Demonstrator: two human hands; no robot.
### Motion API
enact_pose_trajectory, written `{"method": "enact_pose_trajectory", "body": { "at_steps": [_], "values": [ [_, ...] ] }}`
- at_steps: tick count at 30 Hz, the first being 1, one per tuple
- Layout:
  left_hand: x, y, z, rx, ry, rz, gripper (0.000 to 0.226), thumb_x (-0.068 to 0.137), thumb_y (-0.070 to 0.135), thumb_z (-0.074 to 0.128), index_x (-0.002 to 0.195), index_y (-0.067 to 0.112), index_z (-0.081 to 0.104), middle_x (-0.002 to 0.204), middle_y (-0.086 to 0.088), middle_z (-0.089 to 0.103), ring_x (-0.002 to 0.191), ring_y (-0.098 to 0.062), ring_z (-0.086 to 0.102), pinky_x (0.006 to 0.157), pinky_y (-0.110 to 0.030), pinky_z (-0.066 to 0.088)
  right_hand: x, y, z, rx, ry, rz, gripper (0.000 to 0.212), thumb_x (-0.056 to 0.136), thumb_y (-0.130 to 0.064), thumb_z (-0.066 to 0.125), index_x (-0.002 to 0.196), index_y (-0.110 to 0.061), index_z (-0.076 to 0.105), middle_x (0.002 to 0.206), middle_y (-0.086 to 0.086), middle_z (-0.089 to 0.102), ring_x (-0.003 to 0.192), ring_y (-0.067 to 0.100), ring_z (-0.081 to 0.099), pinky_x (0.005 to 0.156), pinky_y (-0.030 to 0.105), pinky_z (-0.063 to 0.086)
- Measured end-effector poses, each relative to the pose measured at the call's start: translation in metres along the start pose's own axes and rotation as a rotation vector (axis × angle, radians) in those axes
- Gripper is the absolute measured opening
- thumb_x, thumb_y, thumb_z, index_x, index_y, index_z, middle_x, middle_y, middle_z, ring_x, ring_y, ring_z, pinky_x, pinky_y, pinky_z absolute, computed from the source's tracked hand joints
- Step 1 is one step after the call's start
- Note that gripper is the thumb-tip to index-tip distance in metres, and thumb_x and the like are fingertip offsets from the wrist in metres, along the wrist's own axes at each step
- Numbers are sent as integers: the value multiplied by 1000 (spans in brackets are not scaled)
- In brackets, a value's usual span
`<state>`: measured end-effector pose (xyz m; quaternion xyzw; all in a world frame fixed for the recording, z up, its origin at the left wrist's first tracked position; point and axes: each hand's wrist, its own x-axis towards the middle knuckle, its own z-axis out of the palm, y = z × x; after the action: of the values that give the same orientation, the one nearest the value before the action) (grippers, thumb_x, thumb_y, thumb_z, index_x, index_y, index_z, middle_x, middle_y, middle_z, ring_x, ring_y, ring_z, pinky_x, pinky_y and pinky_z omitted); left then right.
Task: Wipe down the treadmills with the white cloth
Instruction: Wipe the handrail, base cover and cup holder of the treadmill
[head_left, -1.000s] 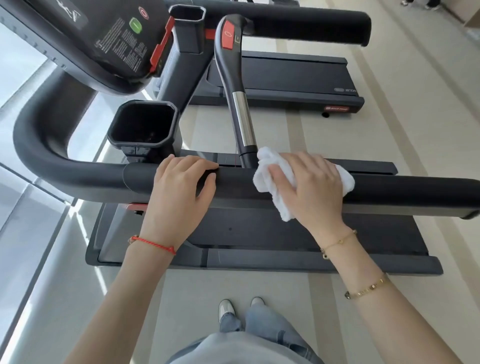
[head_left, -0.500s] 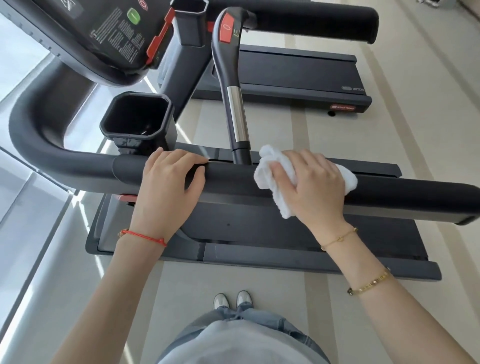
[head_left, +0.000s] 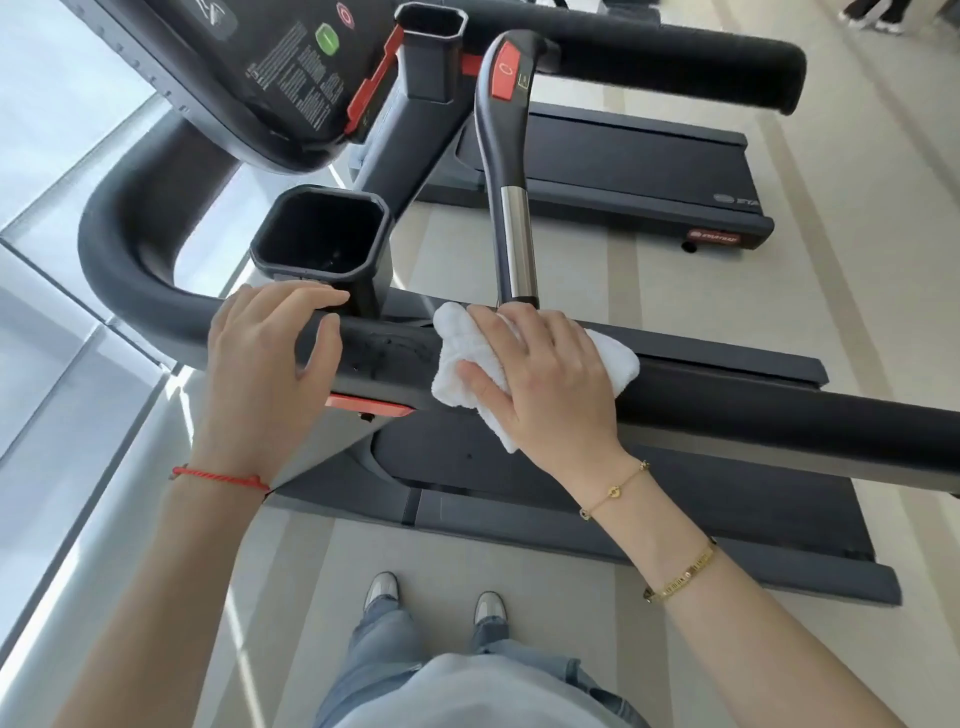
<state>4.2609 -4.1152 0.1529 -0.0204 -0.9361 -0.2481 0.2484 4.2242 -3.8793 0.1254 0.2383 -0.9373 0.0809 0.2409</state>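
Observation:
A black padded side handrail (head_left: 727, 410) of the near treadmill runs across the middle of the view. My right hand (head_left: 550, 379) presses a crumpled white cloth (head_left: 462, 358) onto the rail, just below the base of an upright grip bar (head_left: 514, 228) with a red button. My left hand (head_left: 270, 364) is wrapped over the same rail to the left, below a black cup holder (head_left: 319, 234). The treadmill deck (head_left: 649, 525) lies under the rail. Most of the cloth is hidden beneath my right palm.
The console (head_left: 270, 67) with a green button hangs at the upper left. A second treadmill (head_left: 623, 156) and its handrail (head_left: 675, 52) stand behind. Glass wall panels (head_left: 62, 291) are at the left. My feet (head_left: 431, 597) stand on pale floor beside the deck.
My right hand has slid the cloth leftward along the rail, toward the grip bar's base. My left hand has shifted slightly left on the rail, under the cup holder.

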Motion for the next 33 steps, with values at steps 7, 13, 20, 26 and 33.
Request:
{"method": "enact_pose_trajectory", "body": {
  "at_steps": [7, 13, 20, 26, 33],
  "values": [
    [15, -64, -24, 34, -42, -18, 18, 94, 7, 56, 105, 9, 71, 106, -7, 70, 101, -32, 60, 98, -54, 43, 40, -54, 16, 31, -58, 11, 47, 99, -53, 34, 125, -21, 58, 107, -1, 62, 89, 23, 57, 84, 36, 47],
    [26, -95, -29, -22, -186, 50, 17, 96, 9, 57, 102, 10, 73, 97, -4, 70, 90, -30, 62, 93, -52, 45, 69, -117, 39, 15, -16, -15, 50, 100, -55, 32, 126, -21, 58, 105, 2, 61, 90, 24, 57, 83, 38, 48],
    [32, -116, -34, -54, -233, 126, 18, 97, 19, 56, 104, 16, 72, 100, 5, 70, 95, -21, 63, 102, -43, 40, 52, -103, 28, -32, 68, 188, 37, 98, -47, 44, 108, -21, 68, 88, -2, 66, 82, 20, 59, 81, 33, 47],
    [27, -118, -26, -15, -203, 147, 23, 99, 19, 50, 106, 20, 72, 98, 5, 71, 95, -19, 61, 104, -28, 29, 79, -130, 38, -28, -7, 235, 38, 95, -46, 40, 90, -19, 66, 76, -1, 61, 70, 20, 54, 66, 32, 42],
    [26, -119, -22, -30, -180, 138, 30, 100, 25, 42, 104, 21, 72, 95, 7, 70, 92, -18, 60, 103, -30, 31, 44, -108, 27, -20, 62, 103, 45, 98, -52, 44, 122, -19, 63, 102, 2, 63, 94, 23, 57, 91, 38, 44]
  ]
}}
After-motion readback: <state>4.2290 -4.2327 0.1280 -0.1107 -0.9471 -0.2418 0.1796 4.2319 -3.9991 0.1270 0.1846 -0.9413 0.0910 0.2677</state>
